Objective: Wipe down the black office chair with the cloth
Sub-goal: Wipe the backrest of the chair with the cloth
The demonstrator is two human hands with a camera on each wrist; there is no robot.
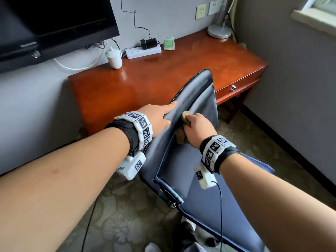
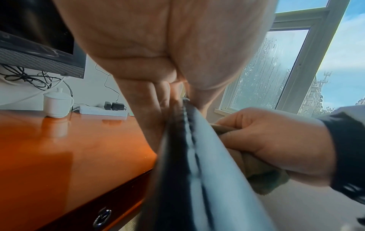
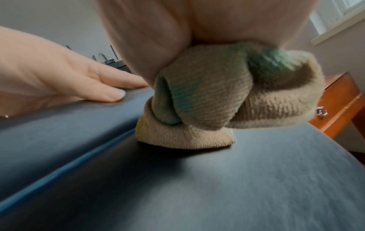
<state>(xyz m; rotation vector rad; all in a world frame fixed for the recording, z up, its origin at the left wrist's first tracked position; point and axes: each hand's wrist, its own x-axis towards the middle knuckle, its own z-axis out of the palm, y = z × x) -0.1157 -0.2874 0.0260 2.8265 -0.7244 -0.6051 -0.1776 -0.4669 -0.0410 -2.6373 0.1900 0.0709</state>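
Standing before the red-brown wooden counter (image 1: pixel 149 82), the black office chair (image 1: pixel 196 160) was tilted, its backrest top leaning over the counter's front edge. The left hand (image 1: pixel 158 119) was laid along the backrest's left stitched edge, fingers (image 3: pixel 110 93) straight and flat on the upholstery, thumb on the front face; this grip was released, pressing and steadying rather than clasping. In the left wrist view the fingers ran down the rear side of the seam, with the thumb on the near side.

The right hand (image 1: pixel 197 130) was clenched round a bunched cloth (image 3: pixel 207 106), beige with greenish patches. The right wrist view showed the cloth's lower fold pressed flat on the dark backrest panel, just beside the raised piping at the left border. In the head view the cloth (image 1: pixel 184 118) sat on the upper part of the backrest front, near the left hand and just apart from it.

On the counter, towards the wall, stood a white lidded cup (image 1: pixel 114 58), a white power strip (image 1: pixel 143 51) with black adapters plugged in, a small green box (image 1: pixel 168 43) and a round lamp base (image 1: pixel 219 31). A black television (image 1: pixel 51 24) hung on the wall above the counter's left end. A drawer with a metal pull (image 1: pixel 233 88) was set in the counter's front. A window (image 2: pixel 276 70) with streaked glass lay at right. The floor carried a patterned carpet (image 1: pixel 127 211).
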